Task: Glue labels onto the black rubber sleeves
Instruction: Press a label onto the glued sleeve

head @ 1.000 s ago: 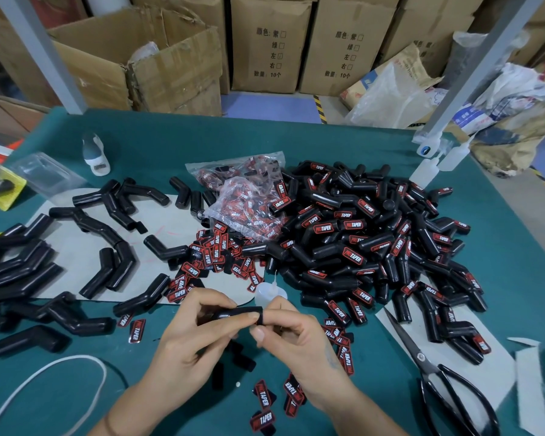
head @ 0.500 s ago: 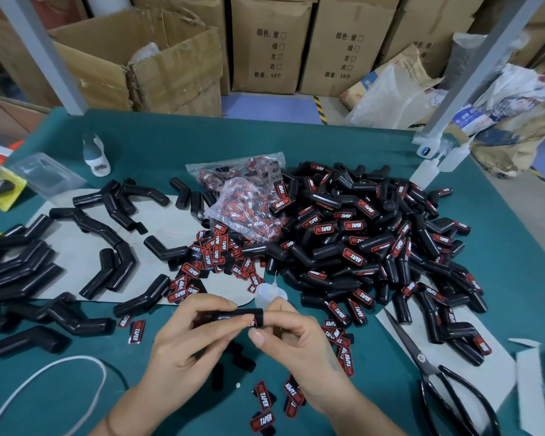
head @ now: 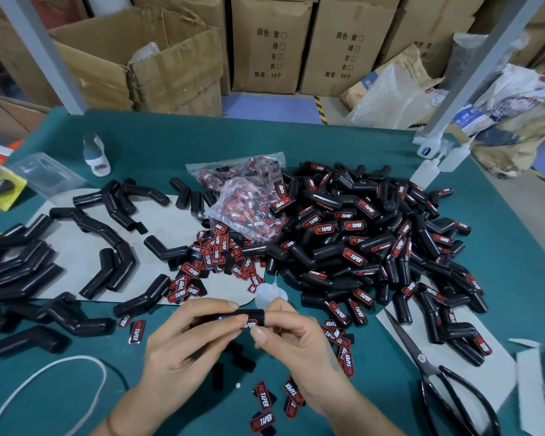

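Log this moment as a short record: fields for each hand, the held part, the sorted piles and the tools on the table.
left hand: pinches the held sleeve
right hand: pinches the held sleeve
held sleeve: black, label partly visible
labelled pile: right of centre
unlabelled sleeves: left side
loose labels: centre
glue bottle: behind the hands
scissors: right, lying flat

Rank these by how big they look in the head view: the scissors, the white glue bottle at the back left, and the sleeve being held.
1. Scissors, though nearness to the camera inflates them.
2 and 3. White glue bottle and held sleeve: unsure, since the hands hide most of the sleeve.
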`<state>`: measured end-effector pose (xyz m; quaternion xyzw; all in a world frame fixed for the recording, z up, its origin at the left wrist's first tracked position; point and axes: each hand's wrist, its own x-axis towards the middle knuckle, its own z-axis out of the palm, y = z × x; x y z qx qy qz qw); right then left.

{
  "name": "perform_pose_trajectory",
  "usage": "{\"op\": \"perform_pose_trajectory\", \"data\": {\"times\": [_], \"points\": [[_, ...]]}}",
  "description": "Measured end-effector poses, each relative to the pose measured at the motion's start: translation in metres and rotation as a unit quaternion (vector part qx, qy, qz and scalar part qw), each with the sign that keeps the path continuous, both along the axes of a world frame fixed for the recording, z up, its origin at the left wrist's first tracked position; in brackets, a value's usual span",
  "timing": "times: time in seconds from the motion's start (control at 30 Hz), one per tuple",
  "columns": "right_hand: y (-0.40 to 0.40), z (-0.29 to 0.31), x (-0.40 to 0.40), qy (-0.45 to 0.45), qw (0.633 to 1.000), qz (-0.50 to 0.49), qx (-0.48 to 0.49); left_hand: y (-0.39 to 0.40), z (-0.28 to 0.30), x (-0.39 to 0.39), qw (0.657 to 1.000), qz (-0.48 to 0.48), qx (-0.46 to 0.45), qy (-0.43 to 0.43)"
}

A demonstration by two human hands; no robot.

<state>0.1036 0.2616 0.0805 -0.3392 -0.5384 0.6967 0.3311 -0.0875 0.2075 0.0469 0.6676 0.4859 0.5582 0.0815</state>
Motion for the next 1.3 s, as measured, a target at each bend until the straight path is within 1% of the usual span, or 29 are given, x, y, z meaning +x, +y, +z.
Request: {"op": "perform_pose_trajectory", "data": {"times": [0.57,0.67,0.73,0.77,0.9,0.97,1.17,1.3], "points": [[-0.001,-0.005,0.001,0.016,1.0,0.012,-0.023,-0.001,0.001,0.003,0.999,0.028,0.002,-0.022],[-0.001,-0.005,0.001,0.017,0.999,0.014,-0.025,-0.003,0.0,0.004,0.997,0.031,-0.022,-0.066],[-0.002,-0.006,0.001,0.018,0.999,0.013,-0.025,-0.004,0.002,0.007,0.993,0.019,-0.031,-0.112],[-0.002,-0.006,0.001,0.018,0.999,0.011,-0.025,-0.003,0.003,0.007,0.992,0.008,-0.028,-0.121],[-0.003,-0.007,-0.001,0.02,0.999,0.013,-0.029,-0.001,0.006,0.007,0.998,-0.008,-0.017,-0.062],[-0.003,-0.006,-0.001,0.021,0.999,0.01,-0.033,-0.002,0.008,0.008,0.998,-0.004,-0.02,-0.051],[-0.004,-0.004,0.0,0.012,1.0,0.005,-0.018,-0.002,0.01,0.01,0.995,0.009,-0.058,-0.077],[-0.005,-0.004,-0.002,-0.001,1.0,-0.015,0.003,-0.002,0.012,0.01,0.993,-0.005,-0.073,-0.089]]}}
